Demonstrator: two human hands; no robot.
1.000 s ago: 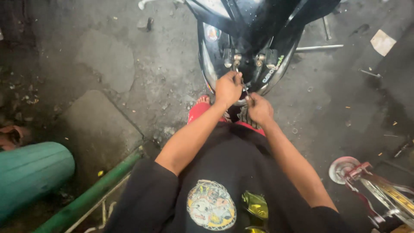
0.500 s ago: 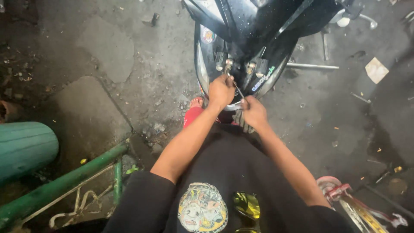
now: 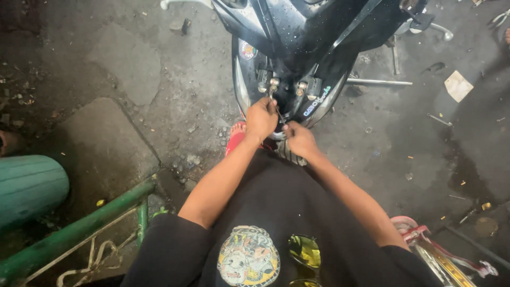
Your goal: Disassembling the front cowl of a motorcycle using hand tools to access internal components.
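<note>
A black motorcycle (image 3: 308, 37) stands in front of me on the dirty concrete, its front fender and fork bolts just above my hands. My left hand (image 3: 261, 118) is closed around a thin metal tool (image 3: 278, 110) whose tip reaches up toward the bolts (image 3: 274, 84) at the fender. My right hand (image 3: 300, 139) sits just below and to the right, fingers curled, touching the tyre area; what it holds is hidden. My black shirt fills the bottom of the view.
A green metal railing (image 3: 79, 228) and a green barrel (image 3: 29, 186) lie at lower left. A red sandal (image 3: 236, 139) shows under my left arm. A small bicycle wheel and frame (image 3: 441, 250) sit at lower right. Scraps and a paper piece (image 3: 458, 85) litter the ground at right.
The view has shifted slightly, so the motorcycle and hands sit a little higher and more central. Both hands stay at the fender bolts, the left one raised slightly toward them.
</note>
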